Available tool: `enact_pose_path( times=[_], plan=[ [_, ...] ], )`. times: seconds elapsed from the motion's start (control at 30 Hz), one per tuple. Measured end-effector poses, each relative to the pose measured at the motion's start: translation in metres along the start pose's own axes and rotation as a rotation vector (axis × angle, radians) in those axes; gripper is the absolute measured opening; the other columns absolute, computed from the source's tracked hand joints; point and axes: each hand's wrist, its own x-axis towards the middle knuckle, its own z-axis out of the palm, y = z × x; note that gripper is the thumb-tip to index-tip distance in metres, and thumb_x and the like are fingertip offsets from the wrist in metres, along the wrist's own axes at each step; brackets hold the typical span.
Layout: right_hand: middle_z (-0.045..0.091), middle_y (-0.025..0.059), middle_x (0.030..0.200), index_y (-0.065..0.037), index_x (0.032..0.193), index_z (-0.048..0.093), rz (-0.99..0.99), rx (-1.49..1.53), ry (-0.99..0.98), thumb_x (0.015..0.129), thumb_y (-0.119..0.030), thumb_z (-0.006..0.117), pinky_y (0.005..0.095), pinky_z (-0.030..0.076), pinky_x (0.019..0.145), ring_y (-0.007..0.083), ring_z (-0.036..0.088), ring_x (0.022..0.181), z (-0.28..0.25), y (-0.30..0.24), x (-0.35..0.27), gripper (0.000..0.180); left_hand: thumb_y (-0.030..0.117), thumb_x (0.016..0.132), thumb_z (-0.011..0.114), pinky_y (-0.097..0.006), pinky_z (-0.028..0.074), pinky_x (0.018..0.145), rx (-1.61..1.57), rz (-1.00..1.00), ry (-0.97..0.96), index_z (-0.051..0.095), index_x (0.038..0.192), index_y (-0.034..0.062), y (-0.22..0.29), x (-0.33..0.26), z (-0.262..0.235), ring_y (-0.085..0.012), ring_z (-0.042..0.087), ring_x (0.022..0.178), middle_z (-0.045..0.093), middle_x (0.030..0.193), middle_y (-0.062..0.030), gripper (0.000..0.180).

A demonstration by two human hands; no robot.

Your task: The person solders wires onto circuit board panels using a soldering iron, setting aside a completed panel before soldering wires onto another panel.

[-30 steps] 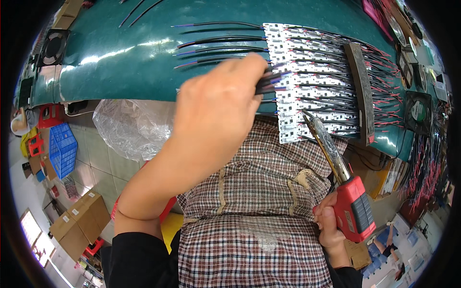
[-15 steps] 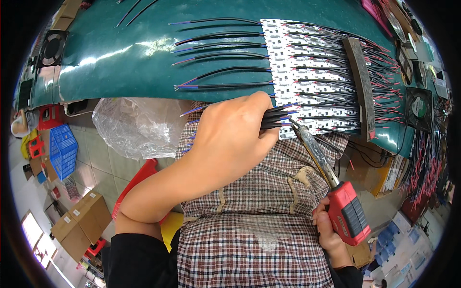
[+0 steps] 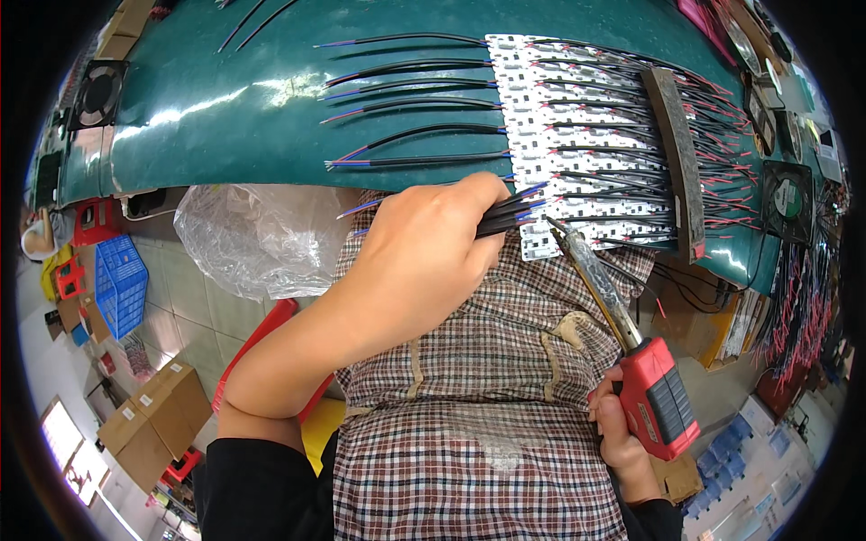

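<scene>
Over the near edge of the table, my left hand [image 3: 437,243] is closed around several black wires [image 3: 507,218] with blue and red ends. Those ends point right, over the near end of a white panel of small circuit boards [image 3: 530,135]. I cannot tell whether any of them touches it. Gripped in my right hand [image 3: 621,433], lower right, is a red and black soldering iron [image 3: 660,397]. Its metal shaft slants up and left, and the tip is close beside the held wire ends. Other black wires [image 3: 424,162] stick out leftward from the panel.
A dark bar [image 3: 672,153] lies across the wires on the panel's right. The green table [image 3: 216,135] bears small fans [image 3: 787,203] at both sides. A clear plastic bag [image 3: 257,239] hangs at its near edge. Red-tipped wires [image 3: 798,311] droop at the right.
My left hand has shifted slightly left, drawing the held wire ends back from the soldering iron's tip. The iron has moved very slightly to the right.
</scene>
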Motion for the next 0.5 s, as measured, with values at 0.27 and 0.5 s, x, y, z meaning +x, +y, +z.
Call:
enact_pose_path(
  times=[0.27,0.5],
  plan=[
    [0.069,0.0124,0.086,-0.001,0.096,0.071,-0.055,-0.035,-0.001,0.080,-0.008,0.074,0.0363,0.054,0.065,0.0283,0.068,0.072,0.002,0.007,0.001,0.018,0.012,0.081,0.076,-0.038,0.051,0.060,0.068,0.028,0.128,0.064,0.084,0.0003,0.001,-0.002,0.012,-0.0301,0.068,0.064,0.067,0.071,-0.0159,0.017],
    [0.066,0.0105,0.081,-0.002,0.092,0.070,-0.054,-0.061,-0.066,0.078,-0.007,0.077,0.0356,0.052,0.061,0.0277,0.066,0.068,0.005,0.008,0.006,0.017,0.010,0.078,0.076,-0.040,0.051,0.060,0.095,0.050,0.144,0.065,0.083,-0.0007,0.003,-0.002,0.014,-0.0346,0.067,0.065,0.067,0.072,-0.0176,0.016]
  ],
)
